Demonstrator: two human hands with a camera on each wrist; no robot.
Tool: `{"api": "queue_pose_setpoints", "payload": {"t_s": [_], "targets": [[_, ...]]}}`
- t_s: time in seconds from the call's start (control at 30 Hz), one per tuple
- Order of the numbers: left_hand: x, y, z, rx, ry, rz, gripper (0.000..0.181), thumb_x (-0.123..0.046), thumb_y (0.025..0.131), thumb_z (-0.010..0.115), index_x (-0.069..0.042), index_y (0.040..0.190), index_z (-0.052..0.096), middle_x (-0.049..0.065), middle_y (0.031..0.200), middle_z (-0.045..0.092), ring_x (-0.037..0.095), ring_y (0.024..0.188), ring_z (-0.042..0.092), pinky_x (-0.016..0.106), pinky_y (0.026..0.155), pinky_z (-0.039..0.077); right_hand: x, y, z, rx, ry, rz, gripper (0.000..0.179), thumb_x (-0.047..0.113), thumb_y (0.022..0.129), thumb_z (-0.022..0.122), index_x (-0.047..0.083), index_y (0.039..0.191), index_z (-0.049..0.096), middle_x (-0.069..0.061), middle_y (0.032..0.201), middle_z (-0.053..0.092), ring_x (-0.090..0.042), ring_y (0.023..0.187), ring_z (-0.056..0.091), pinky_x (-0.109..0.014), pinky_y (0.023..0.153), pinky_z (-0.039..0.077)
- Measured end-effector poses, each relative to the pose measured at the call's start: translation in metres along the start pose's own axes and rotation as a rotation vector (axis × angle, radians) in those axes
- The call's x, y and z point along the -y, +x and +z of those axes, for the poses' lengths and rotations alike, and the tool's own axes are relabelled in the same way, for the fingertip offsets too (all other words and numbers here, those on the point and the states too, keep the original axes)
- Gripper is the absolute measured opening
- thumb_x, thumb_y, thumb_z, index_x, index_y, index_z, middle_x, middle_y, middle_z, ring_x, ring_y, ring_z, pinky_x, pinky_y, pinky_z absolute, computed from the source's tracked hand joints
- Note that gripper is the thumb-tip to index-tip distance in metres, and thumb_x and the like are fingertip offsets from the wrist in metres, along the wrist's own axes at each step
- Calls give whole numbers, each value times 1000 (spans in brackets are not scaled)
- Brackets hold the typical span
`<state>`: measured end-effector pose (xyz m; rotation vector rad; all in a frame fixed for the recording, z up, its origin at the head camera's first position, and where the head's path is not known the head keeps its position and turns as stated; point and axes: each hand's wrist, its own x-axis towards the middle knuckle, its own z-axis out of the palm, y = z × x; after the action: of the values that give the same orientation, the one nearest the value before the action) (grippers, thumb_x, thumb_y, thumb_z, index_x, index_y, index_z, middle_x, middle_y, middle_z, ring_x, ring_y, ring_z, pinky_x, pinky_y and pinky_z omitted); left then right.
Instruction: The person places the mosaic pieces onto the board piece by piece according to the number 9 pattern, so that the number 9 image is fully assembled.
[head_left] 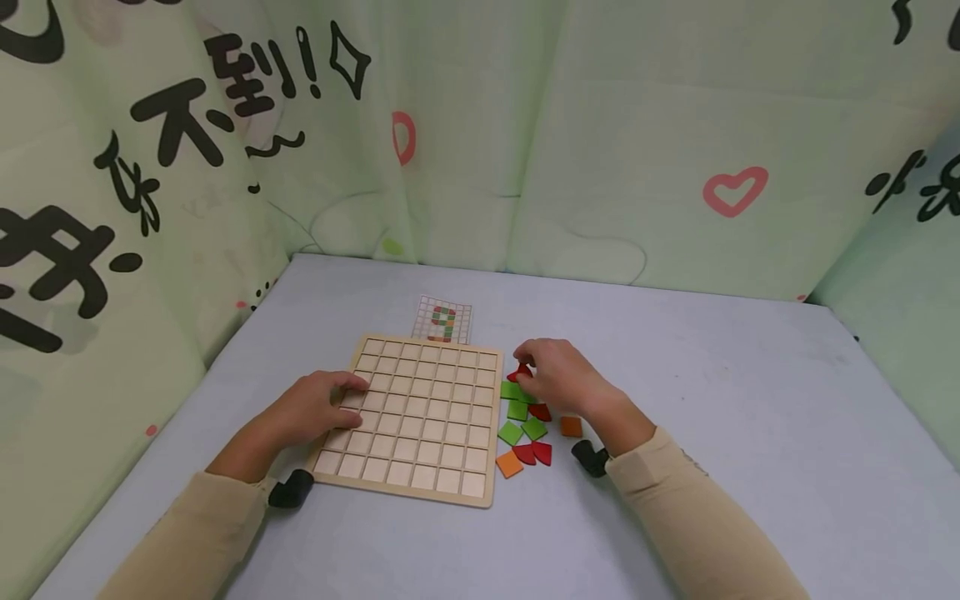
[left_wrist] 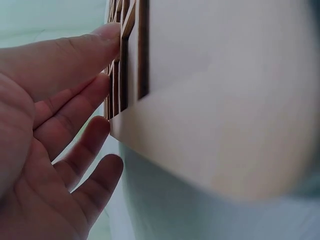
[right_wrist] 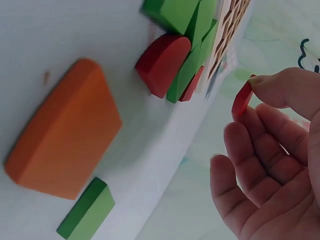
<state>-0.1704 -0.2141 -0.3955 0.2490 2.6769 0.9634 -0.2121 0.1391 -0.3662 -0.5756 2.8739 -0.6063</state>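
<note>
A square wooden board (head_left: 408,421) with a raised grid of squares lies on the table. My left hand (head_left: 311,407) rests at its left edge, thumb and fingertips touching it; in the left wrist view the left hand (left_wrist: 55,125) has its fingers loosely extended against the board's side. Right of the board, my right hand (head_left: 566,375) pinches a red curved-edged wooden piece (right_wrist: 242,100) between thumb and fingers, raised off the table in the right wrist view. Below that hand lie green square pieces (head_left: 517,410), other red pieces (head_left: 542,454) and orange squares (head_left: 509,464).
A printed grid card (head_left: 442,319) with a coloured pattern lies at the board's far edge, partly covered by it. Another orange square (head_left: 571,427) is near my right wrist. A printed curtain (head_left: 562,150) hangs around the white table (head_left: 712,400).
</note>
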Motion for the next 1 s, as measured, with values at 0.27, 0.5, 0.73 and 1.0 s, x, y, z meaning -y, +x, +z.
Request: {"api": "queue_pose_setpoints", "payload": {"t_s": [0.27, 0.5, 0.73, 1.0], "targets": [[-1, 1, 0, 1, 3, -7, 48, -18, 88, 77, -7, 131, 62, 23, 144, 50, 43, 138, 37, 58, 107, 35, 5, 7, -1, -2, 16, -11, 34, 16, 94, 70, -1, 124, 65, -12, 113, 67, -26, 101, 60, -38, 90, 54], [0, 0, 0, 1, -3, -14, 47, -17, 88, 77, -7, 131, 62, 23, 144, 49, 43, 138, 36, 58, 107, 35, 11, 14, 3, 2, 22, -59, 29, 14, 95, 67, -1, 121, 67, -10, 107, 68, -23, 94, 61, -35, 85, 55], [0, 0, 0, 2, 5, -22, 47, -18, 88, 77, -8, 131, 62, 23, 144, 49, 43, 137, 37, 58, 106, 35, 21, 24, 8, 14, 11, -84, 30, 15, 95, 67, 0, 122, 66, -10, 109, 68, -23, 95, 61, -36, 87, 54], [1, 1, 1, 0, -5, -17, 47, -18, 88, 77, -7, 131, 62, 23, 144, 49, 43, 138, 36, 59, 107, 34, 31, 33, 14, 29, 32, -106, 29, 13, 95, 67, -1, 121, 66, -9, 107, 68, -21, 92, 60, -33, 84, 54]]}}
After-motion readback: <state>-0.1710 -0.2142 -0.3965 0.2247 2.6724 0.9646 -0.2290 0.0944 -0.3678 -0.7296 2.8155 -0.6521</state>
